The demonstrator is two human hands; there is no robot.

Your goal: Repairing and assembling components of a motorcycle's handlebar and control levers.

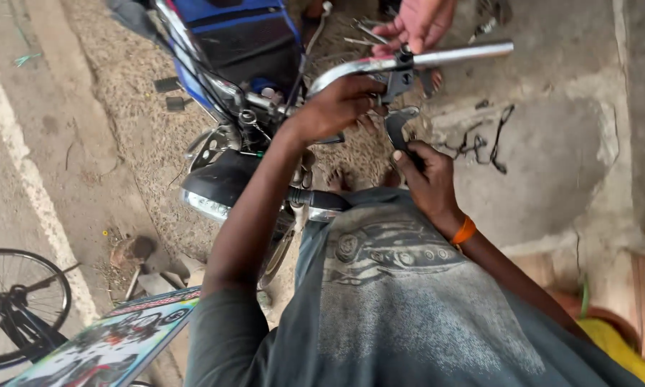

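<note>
Landmark: the chrome handlebar (423, 57) of the motorcycle (229, 43). Left of it, on the ground, a bicycle wheel (21, 301). The left hand (333, 107) is closed around the bar near its bend, fingers wrapped tight. Just below the bar, the right hand (426, 179) pinches the black lever (396, 129) w/ fingers shut on it. Above the bar, another person's hand (419, 21) touches the clamp. Loose wires (487, 143) lie right, below the bar's end.
</note>
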